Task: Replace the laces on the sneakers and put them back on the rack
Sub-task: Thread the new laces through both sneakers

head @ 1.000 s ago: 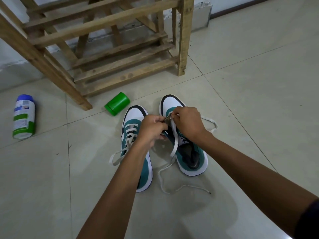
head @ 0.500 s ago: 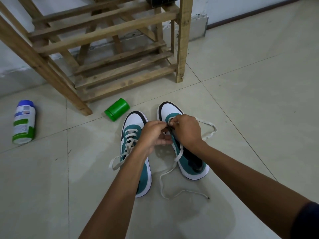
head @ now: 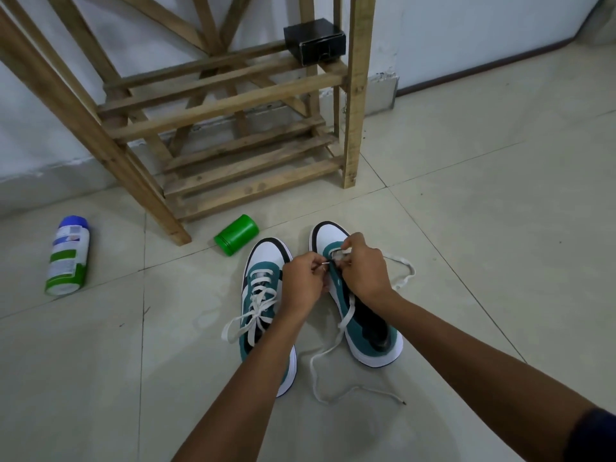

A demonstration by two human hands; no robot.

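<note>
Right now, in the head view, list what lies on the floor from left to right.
Spray can → green jar → laced left sneaker → left hand → right hand, working on the right sneaker → loose lace loop.

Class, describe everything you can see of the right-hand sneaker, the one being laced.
The right-hand sneaker stands upright on the tiled floor, toe toward the wooden rack. It has a white toe with black trim, teal side panels, a dark interior and a white sole. Its flat white lace is threaded only near the toe; both ends trail loose on the floor. The left hand and right hand pinch the lace at the front eyelets.
</note>
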